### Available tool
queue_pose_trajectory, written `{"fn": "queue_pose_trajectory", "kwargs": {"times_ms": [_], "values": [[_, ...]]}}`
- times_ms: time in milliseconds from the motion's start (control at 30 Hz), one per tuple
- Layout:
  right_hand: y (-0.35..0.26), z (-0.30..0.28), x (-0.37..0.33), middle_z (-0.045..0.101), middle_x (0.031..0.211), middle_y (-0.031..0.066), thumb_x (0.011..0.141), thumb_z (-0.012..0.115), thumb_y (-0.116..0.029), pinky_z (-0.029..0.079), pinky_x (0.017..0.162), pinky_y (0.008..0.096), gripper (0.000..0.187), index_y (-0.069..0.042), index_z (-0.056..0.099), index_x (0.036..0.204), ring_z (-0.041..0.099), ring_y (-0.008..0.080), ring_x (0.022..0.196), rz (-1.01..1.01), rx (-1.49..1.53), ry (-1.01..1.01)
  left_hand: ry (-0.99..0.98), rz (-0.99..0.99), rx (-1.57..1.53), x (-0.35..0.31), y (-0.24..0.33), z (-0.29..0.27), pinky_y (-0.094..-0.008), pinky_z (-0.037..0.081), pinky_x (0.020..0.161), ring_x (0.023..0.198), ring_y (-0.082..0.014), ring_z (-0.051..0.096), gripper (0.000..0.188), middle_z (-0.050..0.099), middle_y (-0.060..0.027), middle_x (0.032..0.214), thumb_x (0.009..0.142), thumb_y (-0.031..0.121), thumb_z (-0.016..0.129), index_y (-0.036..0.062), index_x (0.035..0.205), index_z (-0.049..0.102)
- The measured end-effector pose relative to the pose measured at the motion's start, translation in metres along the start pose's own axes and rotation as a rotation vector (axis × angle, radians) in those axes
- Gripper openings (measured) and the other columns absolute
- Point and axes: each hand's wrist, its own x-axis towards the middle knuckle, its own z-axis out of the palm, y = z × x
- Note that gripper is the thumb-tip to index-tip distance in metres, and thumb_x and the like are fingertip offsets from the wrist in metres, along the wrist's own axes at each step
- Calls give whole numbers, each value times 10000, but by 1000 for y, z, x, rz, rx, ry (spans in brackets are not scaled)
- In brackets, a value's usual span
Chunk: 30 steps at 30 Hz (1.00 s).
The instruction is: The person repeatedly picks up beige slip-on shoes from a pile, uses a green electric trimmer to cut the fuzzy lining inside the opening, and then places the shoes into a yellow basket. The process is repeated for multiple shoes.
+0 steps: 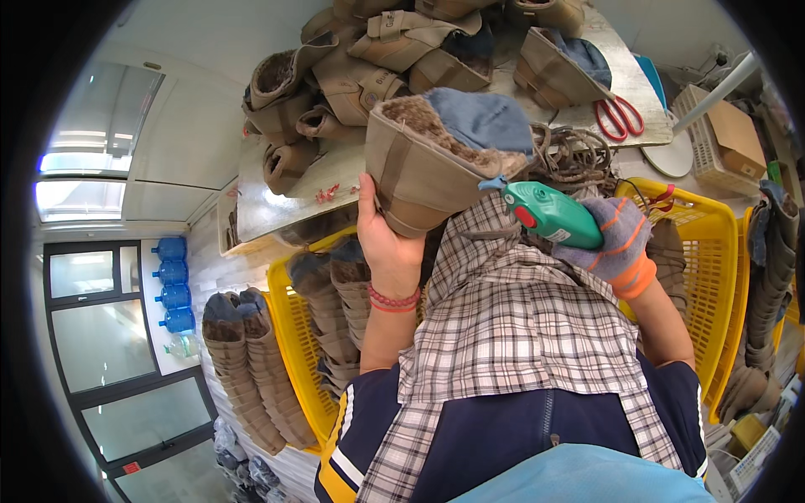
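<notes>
A person in a checked apron [528, 335] sits or stands at the near side of a pale worktop [277, 201]. Just before the worktop's near edge, the bare left hand [392, 251] supports a khaki boot upper [423, 172] lined with brown fleece and blue cloth; one digit runs up its left side, and the others are hidden behind it. The gloved right hand [616, 239], nearer than the worktop's right part, is wrapped around a green handheld tool [553, 214], whose blue tip points at the upper; whether they touch I cannot tell. Before the worktop's left part is a yellow basket [287, 344] with stacked uppers, and before its right part another yellow basket [708, 277]. On the worktop's near right part lies a tangle of brown cords [579, 155], with red-handled scissors [619, 119] beyond, near its right edge. More uppers [356, 88] are heaped across its far part. Well left of the worktop stand blue water bottles [173, 274] beside a dark-framed glass door [101, 344].
</notes>
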Motion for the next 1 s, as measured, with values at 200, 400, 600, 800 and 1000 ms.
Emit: {"fn": "queue_pose_trajectory", "kwargs": {"times_ms": [200, 400, 600, 800, 1000], "values": [[-2, 15, 2, 608, 680, 101, 557, 824, -384, 457, 547, 361, 502, -50, 621, 873, 580, 285, 592, 84, 113, 40, -219, 168, 174, -3, -10, -13, -446, 374, 999, 1175, -245, 477, 435, 480, -64, 1303, 932, 307, 496, 96, 1305, 422], [-12, 17, 14, 627, 701, 121, 583, 823, -337, 481, 561, 333, 479, -32, 628, 895, 614, 271, 610, 225, 331, 27, -416, 258, 294, -3, -23, -14, -400, 423, 966, 1145, -208, 501, 402, 505, -68, 1267, 922, 145, 528, 42, 1296, 423], [-12, 24, 16, 633, 692, 125, 618, 815, -346, 488, 550, 306, 477, -20, 624, 910, 629, 226, 598, 298, 389, 109, -405, 523, 805, 0, -33, -20, -282, 421, 902, 1018, -179, 568, 293, 599, -69, 1127, 886, 65, 582, 2, 1170, 550], [-12, 25, 20, 628, 660, 110, 670, 788, -363, 477, 512, 273, 465, -10, 613, 917, 620, 164, 564, 409, 451, 141, -503, 983, 1422, 15, -38, -18, -299, 449, 767, 871, -233, 607, 191, 640, -107, 984, 826, 22, 637, -12, 1013, 615], [-12, 24, 21, 633, 665, 59, 719, 766, -352, 461, 519, 231, 429, -6, 607, 917, 582, 78, 583, 606, 591, 185, -501, 1308, 1864, 16, -43, -12, -489, 372, 936, 1051, -390, 524, 292, 594, -170, 1098, 724, 24, 652, -6, 1014, 636]]}}
